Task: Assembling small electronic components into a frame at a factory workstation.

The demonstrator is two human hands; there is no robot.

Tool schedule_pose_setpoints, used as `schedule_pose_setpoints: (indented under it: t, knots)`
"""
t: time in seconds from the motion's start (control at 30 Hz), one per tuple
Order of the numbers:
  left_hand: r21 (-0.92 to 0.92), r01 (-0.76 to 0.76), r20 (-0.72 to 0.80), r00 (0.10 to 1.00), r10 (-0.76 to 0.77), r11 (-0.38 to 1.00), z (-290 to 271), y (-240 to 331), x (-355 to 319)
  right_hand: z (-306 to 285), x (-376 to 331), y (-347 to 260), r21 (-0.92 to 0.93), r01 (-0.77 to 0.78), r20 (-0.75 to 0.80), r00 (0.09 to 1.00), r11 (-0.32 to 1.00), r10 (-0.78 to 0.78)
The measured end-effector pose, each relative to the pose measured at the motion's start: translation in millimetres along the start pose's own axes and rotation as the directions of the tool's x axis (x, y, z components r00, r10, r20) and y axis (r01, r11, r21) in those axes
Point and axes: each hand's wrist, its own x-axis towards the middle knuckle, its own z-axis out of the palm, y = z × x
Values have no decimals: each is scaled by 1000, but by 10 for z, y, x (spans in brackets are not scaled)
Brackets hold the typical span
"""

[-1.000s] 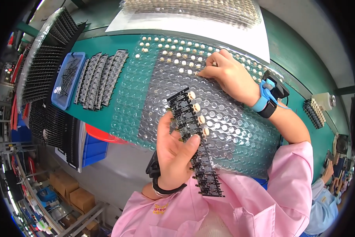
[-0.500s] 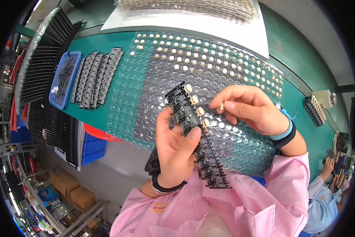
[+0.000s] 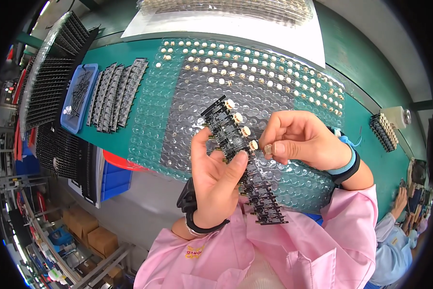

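Note:
My left hand (image 3: 216, 180) grips a long black circuit board panel (image 3: 231, 137), thumb on its face, fingers behind. The panel slants from upper left to lower right above the bubble wrap. Several small round white-topped components (image 3: 245, 131) stand along the right edge of its upper half. My right hand (image 3: 300, 142) is closed in a pinch just right of the panel, with one small pale component (image 3: 268, 149) between thumb and forefinger. That component is apart from the board; its exact make is too small to tell.
Rows of white-topped components (image 3: 255, 62) lie on the bubble wrap (image 3: 149, 125). To the left are several board panels (image 3: 117, 96), a blue tray (image 3: 79, 98) of thin black parts and a tall stacked rack (image 3: 52, 72). Another panel (image 3: 384, 131) rests far right; a co-worker's hand (image 3: 399, 201) shows beyond.
My right hand has turned and come lower, bringing the pinched component nearer the lowest white-topped piece on the panel. The panel's lower end has swung slightly right.

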Motion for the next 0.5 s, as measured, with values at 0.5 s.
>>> schedule_pose_setpoints:
  t: [0.5]
  knots:
    - [106,-58,61,997,52,993,-8,-37,29,58,-17,11,4,25,-38,999,1000,-25]
